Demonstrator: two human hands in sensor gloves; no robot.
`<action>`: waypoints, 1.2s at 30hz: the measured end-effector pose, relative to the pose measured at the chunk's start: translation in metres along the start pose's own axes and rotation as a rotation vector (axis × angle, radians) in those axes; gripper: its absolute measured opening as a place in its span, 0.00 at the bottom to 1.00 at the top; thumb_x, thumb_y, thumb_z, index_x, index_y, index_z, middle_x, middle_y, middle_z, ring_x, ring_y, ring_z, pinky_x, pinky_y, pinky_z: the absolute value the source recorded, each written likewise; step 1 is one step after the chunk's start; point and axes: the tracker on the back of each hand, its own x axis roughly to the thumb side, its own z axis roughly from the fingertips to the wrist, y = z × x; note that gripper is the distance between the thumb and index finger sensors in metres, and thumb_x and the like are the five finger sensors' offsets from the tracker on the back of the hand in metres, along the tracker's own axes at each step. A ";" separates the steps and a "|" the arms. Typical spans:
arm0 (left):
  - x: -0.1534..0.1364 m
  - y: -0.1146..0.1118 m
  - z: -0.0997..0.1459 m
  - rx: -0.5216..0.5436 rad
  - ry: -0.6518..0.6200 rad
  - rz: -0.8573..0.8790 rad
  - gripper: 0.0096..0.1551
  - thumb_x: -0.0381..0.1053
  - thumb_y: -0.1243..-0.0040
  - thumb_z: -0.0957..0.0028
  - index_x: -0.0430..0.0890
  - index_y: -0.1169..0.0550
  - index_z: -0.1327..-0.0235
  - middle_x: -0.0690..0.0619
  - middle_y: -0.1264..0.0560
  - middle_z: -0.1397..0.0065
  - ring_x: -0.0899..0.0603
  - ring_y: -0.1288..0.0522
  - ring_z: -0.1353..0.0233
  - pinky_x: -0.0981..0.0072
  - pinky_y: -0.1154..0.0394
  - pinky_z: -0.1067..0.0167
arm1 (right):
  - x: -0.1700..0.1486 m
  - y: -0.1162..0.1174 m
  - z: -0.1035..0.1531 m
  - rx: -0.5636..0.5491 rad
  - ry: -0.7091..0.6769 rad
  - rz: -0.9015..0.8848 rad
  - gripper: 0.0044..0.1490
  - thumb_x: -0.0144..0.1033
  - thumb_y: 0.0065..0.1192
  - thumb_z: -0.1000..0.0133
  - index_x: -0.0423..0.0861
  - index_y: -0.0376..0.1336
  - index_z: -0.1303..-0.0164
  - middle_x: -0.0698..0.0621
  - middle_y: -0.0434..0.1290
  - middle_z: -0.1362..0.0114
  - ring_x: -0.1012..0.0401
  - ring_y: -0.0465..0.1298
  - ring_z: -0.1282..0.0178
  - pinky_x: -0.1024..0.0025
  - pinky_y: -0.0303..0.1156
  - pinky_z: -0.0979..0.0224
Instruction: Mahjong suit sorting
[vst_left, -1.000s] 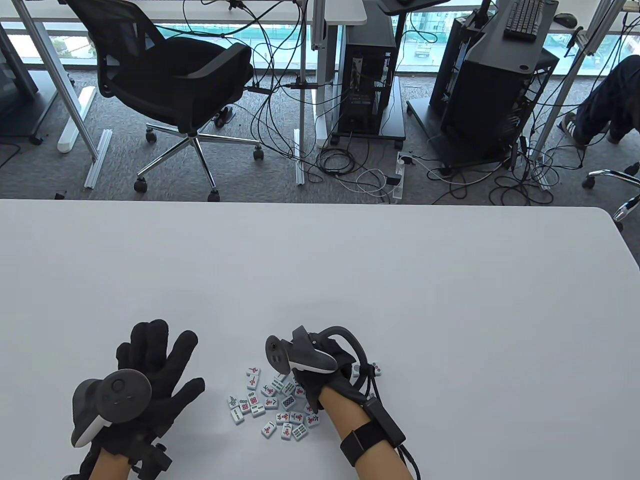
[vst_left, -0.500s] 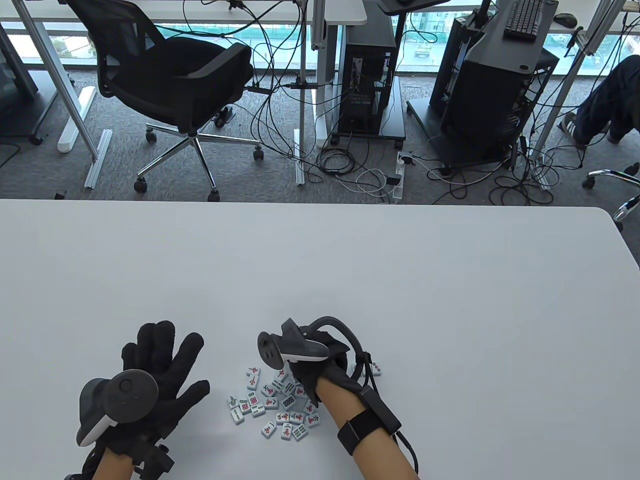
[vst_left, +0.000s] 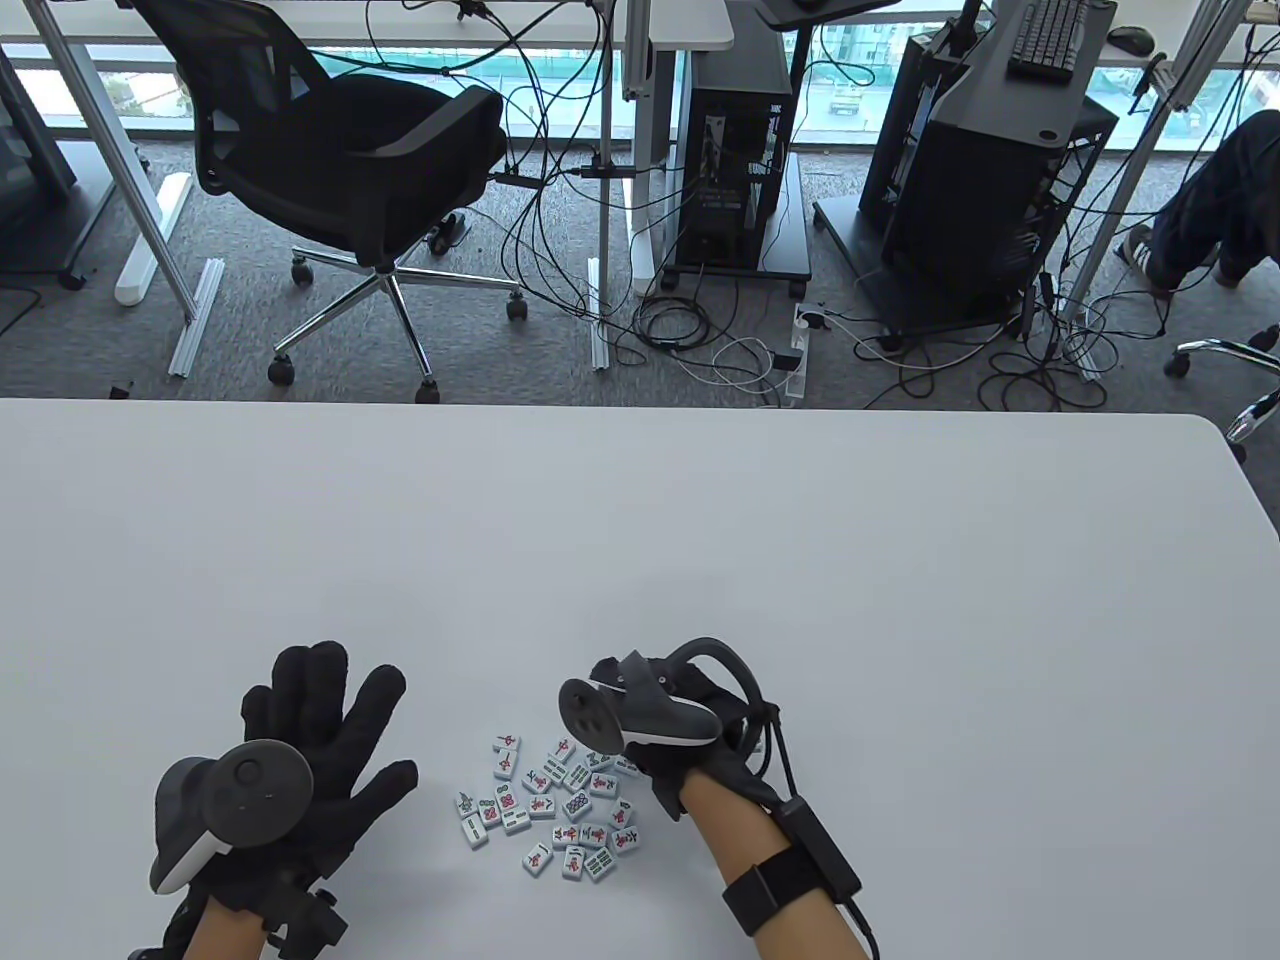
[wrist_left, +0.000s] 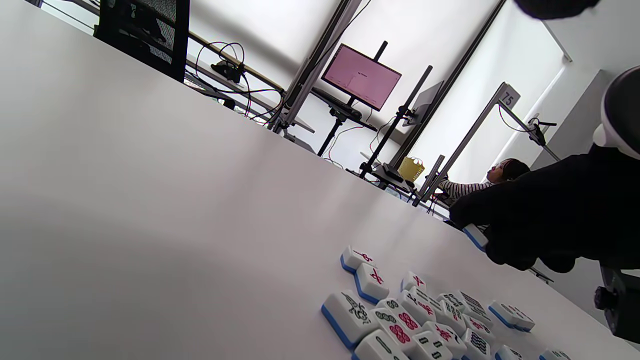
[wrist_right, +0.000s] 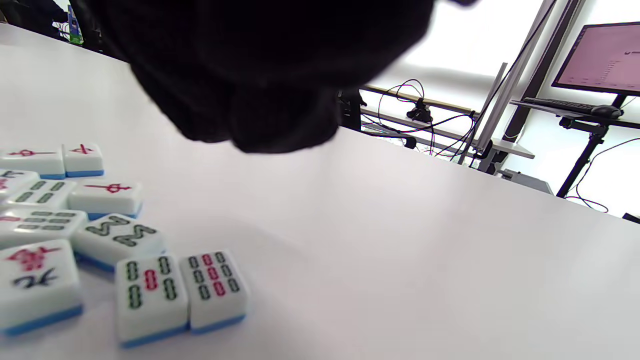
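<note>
Tile cluster (vst_left: 550, 805): small rectangular mahjong tiles, glossy white faces on blue backs, rounded corners, loosely packed face-up on the smooth matte white counter (vst_left: 700, 560). Faces engraved in red, green and dark blue: characters, bamboo bars and circles, mixed without order. In the right wrist view, two bamboo tiles side by side and touching at the near edge of the cluster (wrist_right: 75, 225).

Left hand (vst_left: 320, 730): black knit sensor glove, left of the cluster and apart from it. Lies palm-down on the counter with straight, fanned fingers, holding nothing. Grey and white rounded tracker (vst_left: 240, 790) strapped over its back.

Right hand (vst_left: 680, 740): same black glove, at the right edge of the cluster, with a similar tracker (vst_left: 640, 710) and a looped black cable over its back. In the left wrist view, hangs above the far side of the cluster (wrist_left: 415, 320), clear of the counter, fingers curled. Pinches a single tile (wrist_left: 475, 236) at the fingertips, only its white edge and blue back showing; face not legible. In the right wrist view, fingers (wrist_right: 260, 65) seen only as a dark blurred mass above the cluster.

Beyond the cluster, past the counter's far edge: black mesh office chair (vst_left: 340, 150) on a chrome star base, grey carpet, tangled cables.
</note>
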 end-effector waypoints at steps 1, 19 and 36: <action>0.000 0.000 0.000 0.000 -0.001 0.001 0.49 0.78 0.54 0.51 0.63 0.52 0.18 0.65 0.77 0.20 0.50 0.84 0.19 0.41 0.82 0.29 | -0.006 -0.002 0.012 0.005 0.009 0.001 0.37 0.41 0.72 0.51 0.40 0.66 0.34 0.50 0.81 0.61 0.64 0.76 0.78 0.76 0.75 0.74; -0.002 -0.003 -0.001 -0.019 0.015 -0.014 0.49 0.78 0.54 0.51 0.63 0.52 0.19 0.65 0.77 0.20 0.50 0.84 0.19 0.41 0.82 0.29 | -0.038 0.058 0.137 0.199 0.120 -0.057 0.37 0.41 0.72 0.51 0.38 0.65 0.33 0.50 0.81 0.60 0.64 0.77 0.77 0.76 0.76 0.73; -0.003 -0.002 -0.001 -0.018 0.021 -0.002 0.49 0.78 0.54 0.51 0.64 0.52 0.19 0.65 0.77 0.20 0.50 0.84 0.19 0.41 0.82 0.29 | -0.038 0.032 0.131 0.145 0.155 -0.104 0.38 0.44 0.71 0.50 0.40 0.65 0.32 0.49 0.81 0.57 0.62 0.78 0.75 0.73 0.76 0.70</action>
